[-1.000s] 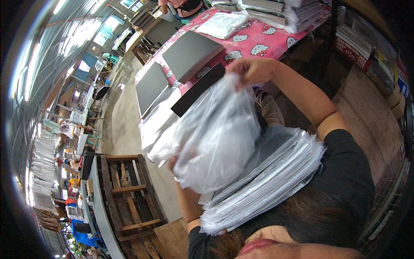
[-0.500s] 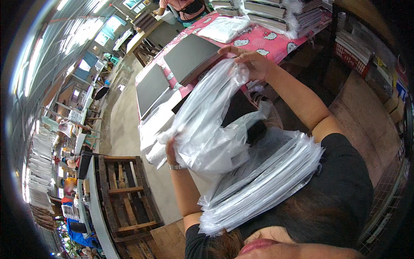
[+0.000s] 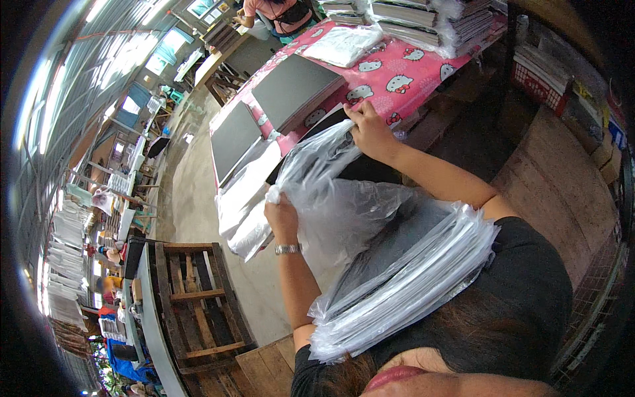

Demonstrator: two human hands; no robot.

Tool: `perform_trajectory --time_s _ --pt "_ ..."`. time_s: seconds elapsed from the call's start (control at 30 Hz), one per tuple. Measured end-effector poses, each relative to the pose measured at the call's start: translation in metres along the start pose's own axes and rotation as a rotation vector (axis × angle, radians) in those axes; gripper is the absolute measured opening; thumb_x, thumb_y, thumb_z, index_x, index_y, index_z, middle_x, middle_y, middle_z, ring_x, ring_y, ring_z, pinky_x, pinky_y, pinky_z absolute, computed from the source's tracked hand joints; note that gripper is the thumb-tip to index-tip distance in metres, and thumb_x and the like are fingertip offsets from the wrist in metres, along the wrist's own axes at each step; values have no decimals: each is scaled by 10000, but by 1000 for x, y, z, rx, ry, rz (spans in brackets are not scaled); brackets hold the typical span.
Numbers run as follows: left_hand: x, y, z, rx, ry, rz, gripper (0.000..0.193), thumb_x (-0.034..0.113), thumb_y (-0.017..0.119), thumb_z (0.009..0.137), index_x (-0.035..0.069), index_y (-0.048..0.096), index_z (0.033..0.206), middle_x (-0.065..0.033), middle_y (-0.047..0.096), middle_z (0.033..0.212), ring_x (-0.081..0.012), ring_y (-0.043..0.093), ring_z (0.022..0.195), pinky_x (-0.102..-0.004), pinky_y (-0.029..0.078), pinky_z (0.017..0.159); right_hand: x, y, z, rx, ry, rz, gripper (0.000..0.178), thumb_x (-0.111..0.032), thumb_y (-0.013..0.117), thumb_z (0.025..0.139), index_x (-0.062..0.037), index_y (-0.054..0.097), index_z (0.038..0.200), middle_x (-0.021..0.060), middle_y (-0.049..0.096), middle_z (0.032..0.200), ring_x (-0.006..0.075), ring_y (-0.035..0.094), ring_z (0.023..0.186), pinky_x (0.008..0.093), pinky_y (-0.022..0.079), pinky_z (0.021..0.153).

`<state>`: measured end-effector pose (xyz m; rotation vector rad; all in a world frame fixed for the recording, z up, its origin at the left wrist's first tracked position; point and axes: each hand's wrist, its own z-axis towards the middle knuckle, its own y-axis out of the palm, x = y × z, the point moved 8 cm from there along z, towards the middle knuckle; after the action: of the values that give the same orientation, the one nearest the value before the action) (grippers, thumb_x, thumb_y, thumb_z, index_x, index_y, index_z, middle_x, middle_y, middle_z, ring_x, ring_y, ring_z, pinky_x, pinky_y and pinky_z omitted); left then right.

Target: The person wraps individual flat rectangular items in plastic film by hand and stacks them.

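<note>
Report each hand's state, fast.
Left hand: closed, gripping the clear plastic bag at its edge.
Right hand: closed, pinching the same bag's upper edge.

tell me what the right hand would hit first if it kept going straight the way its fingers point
Likely the grey flat stack on the pink printed tablecloth. The right hand, gripping the clear plastic bag, points up-left toward it, though depth is hard to judge here.

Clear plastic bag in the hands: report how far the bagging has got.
Done: a stack of bagged flat items lies on the person's lap. In hand: the left hand and right hand grip the clear plastic bag at opposite edges; whether anything is inside cannot be told. Left: unwrapped grey boards sit on the pink table.
</note>
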<state>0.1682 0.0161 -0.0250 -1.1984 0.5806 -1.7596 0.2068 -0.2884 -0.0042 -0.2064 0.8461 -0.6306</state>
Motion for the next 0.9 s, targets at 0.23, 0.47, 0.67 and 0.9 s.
perform_trajectory --time_s 0.23,0.47,0.67,0.9 --pt "38 -59 -45 -186 -296 -595 163 145 574 854 12 617 938 -93 634 767 -180 586 669 -368 457 612 6 -51 19 -505 250 343 330 -92 624 769 -4 559 1080 124 591 879 280 611 692 366 502 666" --pt "-55 14 -81 -593 -693 -1110 230 260 604 878 39 591 939 -17 554 865 -157 504 732 -293 428 662 67 -13 -75 -906 779 1115 413 -70 622 787 -37 480 1173 65 615 920 135 612 705 234 488 553" --pt "-74 92 -139 -688 -806 -1122 239 273 603 880 39 590 930 -18 554 865 -154 503 734 -290 429 668 190 34 -228 -961 1143 1030 265 -127 669 783 -44 596 1023 48 640 850 110 574 616 262 465 527" --pt "-97 91 -168 -571 -893 -1137 251 287 601 883 40 589 919 -20 553 864 -152 501 736 -287 429 675 221 17 -213 -1017 751 145 231 -182 723 742 -15 644 881 76 635 740 154 574 633 319 463 564"
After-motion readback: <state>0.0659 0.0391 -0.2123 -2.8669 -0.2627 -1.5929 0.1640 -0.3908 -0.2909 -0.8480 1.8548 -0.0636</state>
